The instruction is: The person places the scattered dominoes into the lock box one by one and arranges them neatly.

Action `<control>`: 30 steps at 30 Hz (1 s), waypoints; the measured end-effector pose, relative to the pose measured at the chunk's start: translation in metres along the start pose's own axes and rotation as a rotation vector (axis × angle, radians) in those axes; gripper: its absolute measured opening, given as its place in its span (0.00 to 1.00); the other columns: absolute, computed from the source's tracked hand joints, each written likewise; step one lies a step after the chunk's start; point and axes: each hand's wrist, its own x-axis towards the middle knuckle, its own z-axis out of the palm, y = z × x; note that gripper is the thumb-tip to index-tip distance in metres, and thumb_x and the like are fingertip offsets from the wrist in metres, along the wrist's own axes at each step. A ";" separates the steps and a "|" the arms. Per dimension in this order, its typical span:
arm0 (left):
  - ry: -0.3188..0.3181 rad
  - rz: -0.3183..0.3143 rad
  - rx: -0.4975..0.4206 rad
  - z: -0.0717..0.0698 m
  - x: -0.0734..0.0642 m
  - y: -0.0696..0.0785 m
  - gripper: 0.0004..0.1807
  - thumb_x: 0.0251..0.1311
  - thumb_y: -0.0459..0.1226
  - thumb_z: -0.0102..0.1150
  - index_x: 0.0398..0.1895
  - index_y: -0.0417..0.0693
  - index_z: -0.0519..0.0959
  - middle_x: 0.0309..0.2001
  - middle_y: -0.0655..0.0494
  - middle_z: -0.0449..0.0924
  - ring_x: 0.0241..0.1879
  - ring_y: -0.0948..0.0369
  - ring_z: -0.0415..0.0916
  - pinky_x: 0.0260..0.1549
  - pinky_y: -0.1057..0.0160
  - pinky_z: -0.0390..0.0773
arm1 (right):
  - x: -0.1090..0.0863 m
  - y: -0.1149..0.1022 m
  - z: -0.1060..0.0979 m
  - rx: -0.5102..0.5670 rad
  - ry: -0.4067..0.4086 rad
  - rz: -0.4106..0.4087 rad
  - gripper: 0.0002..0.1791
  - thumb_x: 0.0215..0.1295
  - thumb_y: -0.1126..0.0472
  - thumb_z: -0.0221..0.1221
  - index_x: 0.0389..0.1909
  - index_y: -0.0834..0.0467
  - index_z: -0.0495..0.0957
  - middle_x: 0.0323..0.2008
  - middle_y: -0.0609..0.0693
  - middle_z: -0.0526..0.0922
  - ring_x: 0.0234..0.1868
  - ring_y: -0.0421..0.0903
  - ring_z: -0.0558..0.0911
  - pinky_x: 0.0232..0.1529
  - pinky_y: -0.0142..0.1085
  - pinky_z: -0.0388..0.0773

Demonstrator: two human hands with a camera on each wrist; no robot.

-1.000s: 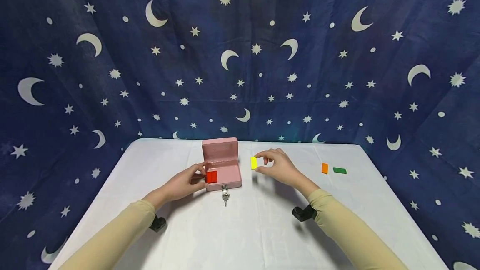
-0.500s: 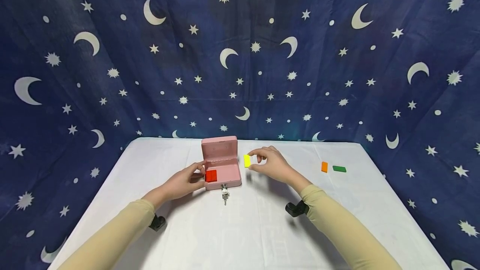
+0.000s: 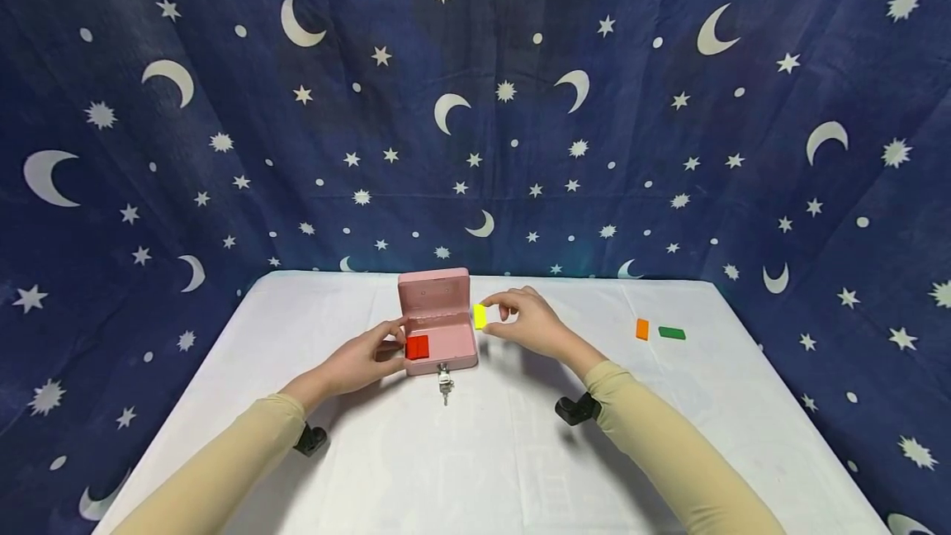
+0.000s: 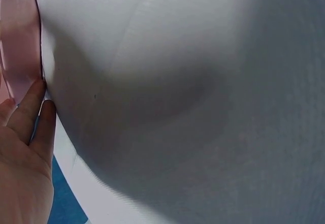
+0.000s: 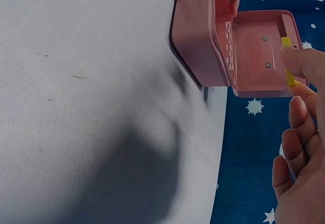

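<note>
A pink cash box (image 3: 455, 343) stands on the table with its lid (image 3: 437, 291) raised. Two red blocks (image 3: 417, 347) lie side by side at the left of its inside. My left hand (image 3: 360, 360) holds the box's left side, thumb at the front corner and forefinger farther back. Between thumb and forefinger, my right hand (image 3: 529, 320) pinches a thin yellow domino-like block (image 3: 480, 317) upright, just off the box's right edge. In the right wrist view, that yellow block (image 5: 288, 61) appears edge-on before the lid. Keys (image 3: 445, 389) hang from the front lock.
An orange block (image 3: 642, 329) and a green block (image 3: 672, 333) lie on the white-covered table (image 3: 565, 469) to the right. A dark blue cloth (image 3: 520, 130) with moons and stars hangs behind the table and along both sides.
My right hand has moved left with the yellow block, up to the cash box's right edge. My left hand keeps its hold on the box. The view has shifted slightly.
</note>
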 end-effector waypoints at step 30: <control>-0.015 -0.001 -0.056 0.000 0.000 0.002 0.20 0.64 0.49 0.69 0.49 0.54 0.71 0.79 0.57 0.56 0.65 0.53 0.75 0.68 0.48 0.68 | 0.018 -0.016 0.013 -0.011 -0.049 -0.001 0.23 0.58 0.53 0.69 0.56 0.49 0.83 0.31 0.48 0.78 0.44 0.53 0.74 0.41 0.39 0.70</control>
